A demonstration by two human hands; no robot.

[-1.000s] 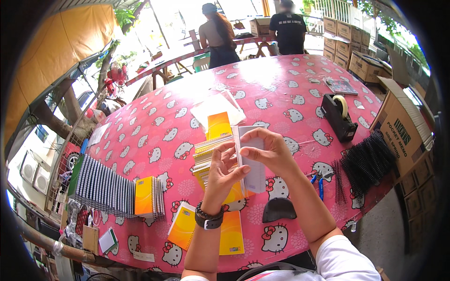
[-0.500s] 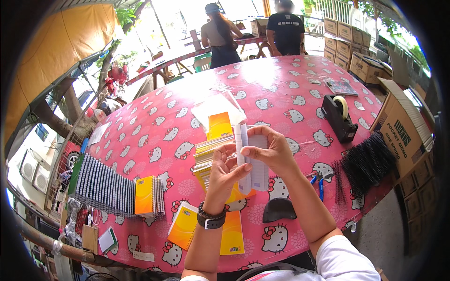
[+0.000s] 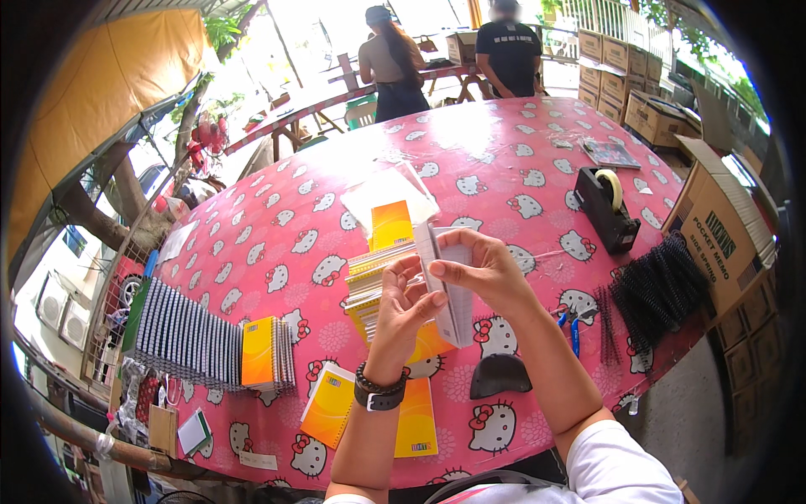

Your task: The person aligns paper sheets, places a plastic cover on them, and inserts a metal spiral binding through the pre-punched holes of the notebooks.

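Left of the yellow-covered memo stack (image 3: 369, 290), spiral-bound notebooks (image 3: 180, 336) are lined up. Just right of the stack, an opened memo pad (image 3: 459, 317) is clasped by the curled left hand (image 3: 403, 311), its pages pinched by the right hand (image 3: 483, 269); farther right, black spiral coils (image 3: 659, 290) are heaped.

Bright daylight, glare on tabletop (image 3: 474, 172)

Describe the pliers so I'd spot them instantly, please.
Find the big pink table. On its right side, between the right forearm and the black spiral coils, lie the pliers. Their bright blue handles set them apart from the black coils.
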